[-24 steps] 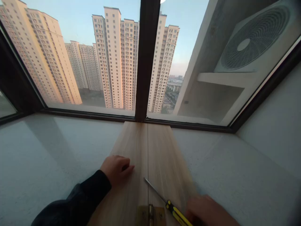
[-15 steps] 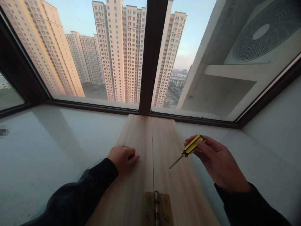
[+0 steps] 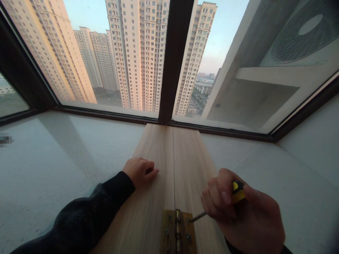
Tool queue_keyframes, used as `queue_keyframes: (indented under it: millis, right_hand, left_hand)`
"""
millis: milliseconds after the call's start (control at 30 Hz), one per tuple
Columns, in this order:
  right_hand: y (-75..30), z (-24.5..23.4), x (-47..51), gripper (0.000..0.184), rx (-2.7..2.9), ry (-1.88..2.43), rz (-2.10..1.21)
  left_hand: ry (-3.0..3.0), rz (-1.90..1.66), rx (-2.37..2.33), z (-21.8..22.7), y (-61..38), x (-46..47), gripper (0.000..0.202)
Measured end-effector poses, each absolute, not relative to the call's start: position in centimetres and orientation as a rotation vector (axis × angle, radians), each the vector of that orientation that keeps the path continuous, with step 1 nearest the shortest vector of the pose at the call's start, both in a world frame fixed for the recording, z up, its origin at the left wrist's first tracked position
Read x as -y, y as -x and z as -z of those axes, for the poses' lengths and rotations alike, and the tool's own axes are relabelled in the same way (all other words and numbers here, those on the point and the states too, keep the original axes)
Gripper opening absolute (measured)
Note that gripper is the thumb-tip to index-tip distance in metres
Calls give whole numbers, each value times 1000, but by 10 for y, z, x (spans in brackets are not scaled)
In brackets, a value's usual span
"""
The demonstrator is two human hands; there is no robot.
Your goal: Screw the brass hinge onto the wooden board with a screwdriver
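Gripping a yellow-and-black screwdriver (image 3: 236,192) in a closed fist, the right hand (image 3: 243,215) sat low at the near right, over the right-hand wooden board (image 3: 190,158). The tool's handle was mostly hidden inside the curled fingers, only its yellow butt showing above the thumb. Its thin metal shaft ran out of the fist down and to the left, and the tip met the upper screw on the right leaf of the brass hinge (image 3: 177,233). So the hinge lay just left of and slightly below that hand, and the tool's long axis slanted from upper right to lower left, at a shallow angle to the board rather than straight down onto the screw.

The hinge straddled the seam between the two boards, its pin in line with that seam, which ran away toward the dark window frame (image 3: 174,60). Other screw heads showed on both leaves.

The left hand (image 3: 140,171) rested farther away on the left-hand wooden board (image 3: 153,148), fingers loosely curled under and pressed to the wood, holding nothing. It was well apart from the hinge, so the right hand was clearly the nearer one.

Both boards lay flat on the pale speckled surface (image 3: 53,165) of the sill, with tower blocks beyond the glass
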State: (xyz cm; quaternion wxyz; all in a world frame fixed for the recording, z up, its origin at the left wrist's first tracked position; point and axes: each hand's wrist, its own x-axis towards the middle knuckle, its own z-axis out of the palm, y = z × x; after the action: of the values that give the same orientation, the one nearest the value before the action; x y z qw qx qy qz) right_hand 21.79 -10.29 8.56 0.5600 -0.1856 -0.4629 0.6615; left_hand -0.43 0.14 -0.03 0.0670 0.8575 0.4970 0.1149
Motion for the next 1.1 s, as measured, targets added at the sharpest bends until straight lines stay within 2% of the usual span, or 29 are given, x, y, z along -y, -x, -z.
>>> queue_keyframes:
  millis: [467, 567, 733, 1100]
  right_hand:
    - [-219, -87, 111, 34, 1501, 435, -1453]
    - [-220, -77, 109, 30, 1432, 390, -1513]
    - [-224, -57, 105, 35, 1327, 278, -1617]
    - [-230, -56, 108, 32, 1310, 249, -1582]
  left_hand:
    - [-2577, -324, -1510, -2, 3, 0, 38]
    - [-2568, -313, -1504, -3, 3, 0, 38]
    - [-2549, -306, -1507, -3, 2, 0, 38]
    - [-2561, -300, -1509, -2, 3, 0, 39]
